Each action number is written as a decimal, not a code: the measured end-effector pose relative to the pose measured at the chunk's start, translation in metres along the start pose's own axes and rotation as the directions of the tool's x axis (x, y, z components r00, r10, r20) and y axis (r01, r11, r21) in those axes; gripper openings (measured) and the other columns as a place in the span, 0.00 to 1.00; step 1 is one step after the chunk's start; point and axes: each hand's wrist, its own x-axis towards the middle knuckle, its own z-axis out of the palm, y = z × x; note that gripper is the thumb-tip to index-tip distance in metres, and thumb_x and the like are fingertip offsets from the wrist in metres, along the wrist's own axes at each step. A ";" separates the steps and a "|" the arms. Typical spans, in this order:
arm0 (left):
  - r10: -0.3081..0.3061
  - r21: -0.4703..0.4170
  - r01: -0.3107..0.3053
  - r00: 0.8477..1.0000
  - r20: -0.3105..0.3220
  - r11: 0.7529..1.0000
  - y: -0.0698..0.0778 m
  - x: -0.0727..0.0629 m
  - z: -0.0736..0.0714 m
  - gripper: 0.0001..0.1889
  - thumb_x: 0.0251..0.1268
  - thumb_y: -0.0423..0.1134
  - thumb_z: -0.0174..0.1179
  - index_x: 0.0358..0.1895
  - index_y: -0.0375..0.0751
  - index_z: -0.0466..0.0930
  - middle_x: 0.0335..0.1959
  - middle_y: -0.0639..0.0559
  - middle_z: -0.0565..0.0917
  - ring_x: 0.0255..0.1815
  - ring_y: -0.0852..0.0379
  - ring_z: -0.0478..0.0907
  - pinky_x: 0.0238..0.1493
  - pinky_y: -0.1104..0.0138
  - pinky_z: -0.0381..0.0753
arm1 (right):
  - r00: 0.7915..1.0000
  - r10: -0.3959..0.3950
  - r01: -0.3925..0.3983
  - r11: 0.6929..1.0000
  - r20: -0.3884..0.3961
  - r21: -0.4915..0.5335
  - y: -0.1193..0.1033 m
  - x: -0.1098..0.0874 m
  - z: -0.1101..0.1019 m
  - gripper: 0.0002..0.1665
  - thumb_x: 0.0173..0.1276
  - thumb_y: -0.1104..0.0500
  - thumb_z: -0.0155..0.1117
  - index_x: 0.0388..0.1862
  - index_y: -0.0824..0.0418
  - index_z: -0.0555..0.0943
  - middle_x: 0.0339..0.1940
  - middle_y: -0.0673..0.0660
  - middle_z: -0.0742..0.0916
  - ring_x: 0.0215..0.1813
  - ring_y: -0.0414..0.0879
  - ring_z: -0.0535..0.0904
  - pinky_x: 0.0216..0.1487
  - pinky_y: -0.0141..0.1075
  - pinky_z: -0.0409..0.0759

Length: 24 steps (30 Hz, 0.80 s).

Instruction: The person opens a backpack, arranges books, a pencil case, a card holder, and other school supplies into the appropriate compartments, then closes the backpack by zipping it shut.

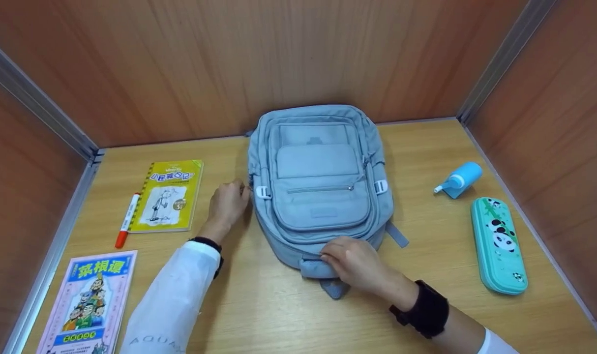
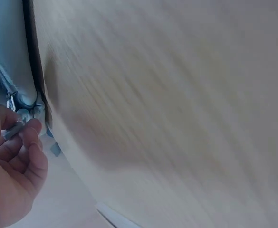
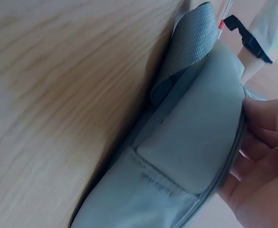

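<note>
A grey-blue backpack (image 1: 323, 201) lies on the table with its front pockets facing up. At its left side, my left hand (image 1: 228, 204) pinches a small grey zipper pull (image 2: 14, 130) between thumb and index finger, seen in the left wrist view. My right hand (image 1: 355, 263) is at the near end of the bag. In the right wrist view, the thumb lies on the backpack's (image 3: 196, 128) edge and the fingers curl behind it, gripping the seam. A webbing strap (image 3: 188, 45) hangs beside that edge.
To the left lie a yellow book (image 1: 170, 196), a red-capped marker (image 1: 128, 220) and a pink-and-blue book (image 1: 89, 300). A blue bottle (image 1: 463, 178) and a green panda pencil case (image 1: 499, 246) lie on the right. Wooden panels (image 1: 279, 59) enclose the table's back and sides.
</note>
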 end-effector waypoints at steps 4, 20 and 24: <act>0.046 0.002 -0.046 0.998 -0.049 0.999 -0.004 -0.034 -0.011 0.14 0.78 0.40 0.60 0.53 0.32 0.83 0.34 0.42 0.86 0.31 0.50 0.82 0.29 0.63 0.81 | 0.998 0.069 -0.068 0.996 -0.008 0.051 0.003 0.000 -0.003 0.03 0.71 0.65 0.70 0.42 0.61 0.88 0.37 0.53 0.90 0.43 0.47 0.87 0.45 0.42 0.87; 0.106 0.123 -0.075 0.958 -0.266 0.990 -0.036 -0.183 -0.046 0.09 0.70 0.33 0.64 0.46 0.30 0.87 0.39 0.36 0.89 0.36 0.43 0.86 0.36 0.53 0.86 | 0.976 0.219 -0.219 0.972 0.003 0.087 0.024 -0.021 -0.025 0.05 0.69 0.66 0.71 0.42 0.62 0.91 0.38 0.54 0.91 0.44 0.47 0.88 0.47 0.45 0.87; -0.059 0.094 0.079 0.979 -0.198 0.992 -0.050 -0.197 -0.067 0.20 0.72 0.30 0.59 0.64 0.24 0.78 0.61 0.24 0.79 0.61 0.26 0.78 0.61 0.38 0.78 | 0.966 0.257 -0.252 0.962 -0.030 0.106 0.021 -0.018 -0.030 0.06 0.70 0.67 0.71 0.43 0.60 0.91 0.38 0.52 0.91 0.44 0.45 0.87 0.46 0.44 0.87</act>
